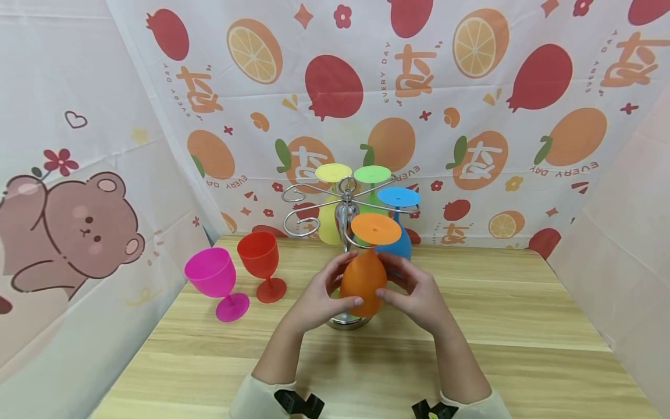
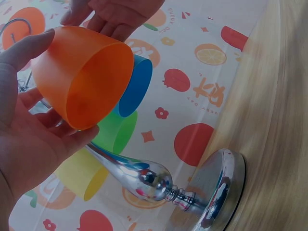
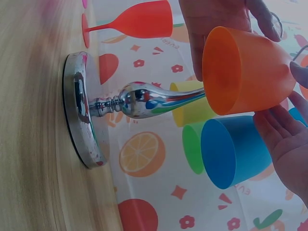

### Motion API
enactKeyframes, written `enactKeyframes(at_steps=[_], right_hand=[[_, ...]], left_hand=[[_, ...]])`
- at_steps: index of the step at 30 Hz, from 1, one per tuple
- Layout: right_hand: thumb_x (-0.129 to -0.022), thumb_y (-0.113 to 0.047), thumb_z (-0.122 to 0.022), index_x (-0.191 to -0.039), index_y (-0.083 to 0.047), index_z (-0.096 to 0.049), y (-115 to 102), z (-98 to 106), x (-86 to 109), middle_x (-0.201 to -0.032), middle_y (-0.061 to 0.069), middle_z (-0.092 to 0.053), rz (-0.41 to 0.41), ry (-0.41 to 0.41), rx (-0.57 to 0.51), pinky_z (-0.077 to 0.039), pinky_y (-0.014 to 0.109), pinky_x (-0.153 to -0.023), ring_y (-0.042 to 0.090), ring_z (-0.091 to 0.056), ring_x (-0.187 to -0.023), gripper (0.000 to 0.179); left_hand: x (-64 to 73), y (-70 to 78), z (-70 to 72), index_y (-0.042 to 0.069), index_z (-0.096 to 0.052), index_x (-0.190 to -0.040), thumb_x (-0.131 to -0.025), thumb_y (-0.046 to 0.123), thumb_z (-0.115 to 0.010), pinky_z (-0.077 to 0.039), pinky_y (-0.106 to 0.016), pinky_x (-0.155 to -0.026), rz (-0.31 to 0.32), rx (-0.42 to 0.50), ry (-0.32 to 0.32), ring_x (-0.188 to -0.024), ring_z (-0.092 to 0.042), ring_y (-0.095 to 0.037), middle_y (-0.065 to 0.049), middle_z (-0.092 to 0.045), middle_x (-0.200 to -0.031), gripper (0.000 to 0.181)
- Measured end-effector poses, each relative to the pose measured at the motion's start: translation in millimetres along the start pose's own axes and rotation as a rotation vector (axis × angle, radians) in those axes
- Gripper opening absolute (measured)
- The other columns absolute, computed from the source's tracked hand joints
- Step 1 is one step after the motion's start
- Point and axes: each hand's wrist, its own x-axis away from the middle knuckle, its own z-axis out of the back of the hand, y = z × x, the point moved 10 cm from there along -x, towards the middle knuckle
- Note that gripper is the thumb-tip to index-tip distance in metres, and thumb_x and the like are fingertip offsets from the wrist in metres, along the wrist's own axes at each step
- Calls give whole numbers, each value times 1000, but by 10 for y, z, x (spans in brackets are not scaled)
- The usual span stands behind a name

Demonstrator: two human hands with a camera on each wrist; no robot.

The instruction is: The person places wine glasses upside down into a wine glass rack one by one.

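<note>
An orange goblet hangs upside down at the front of a chrome wine-glass rack, its foot up over a wire arm and its mouth facing down. My left hand curves round its left side, with the thumb on the near face of the bowl. From the other side my right hand cups it, thumb also in front and fingers behind. In the left wrist view the orange bowl shows its hollow inside between both hands. Blue, green and yellow goblets hang inverted on other arms.
A magenta goblet and a red goblet stand upright on the wooden table at the left. The rack's round chrome base rests on the tabletop. Behind it hangs a fruit-print cloth. Two curled rack arms at the left hold nothing.
</note>
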Motion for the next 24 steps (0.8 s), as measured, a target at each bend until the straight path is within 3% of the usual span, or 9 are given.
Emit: enactKeyframes(at_steps=[9,13,18,24], right_hand=[[-86,-6,-74,-138,-13,-55,-18,4,3,-138,5,-58,20,3,1,-50,26,-99,21,-58,-124,56],[-88,-5,-73,-137,-10,-56,-51,6,6,-137,8,-58,40,11,-9,-50,31,-99,23,-58,-123,52],[-90,-4,-69,-132,-5,-59,-120,83,14,-131,13,-61,59,111,-35,-52,37,-97,25,-61,-119,44],[-91,-6,-69,-126,-5,-63,-228,172,-10,-120,14,-66,66,287,-39,-55,27,-91,26,-66,-108,36]], left_hand=[[11,15,-20,30,-39,-147,-85,21,-78,-40,-48,-111,0,5,-16,-133,-45,-20,8,-46,-145,74],[20,14,14,27,-40,-147,-90,28,-71,-38,-46,-112,-6,8,0,-133,-45,-21,5,-47,-145,65],[11,-34,175,19,-46,-143,-99,27,-59,-42,-46,-110,-2,22,123,-130,-49,-25,-8,-52,-142,46],[6,-217,446,13,-54,-137,-101,33,-54,-45,-50,-106,39,-94,310,-123,-55,-28,-10,-59,-134,41]])
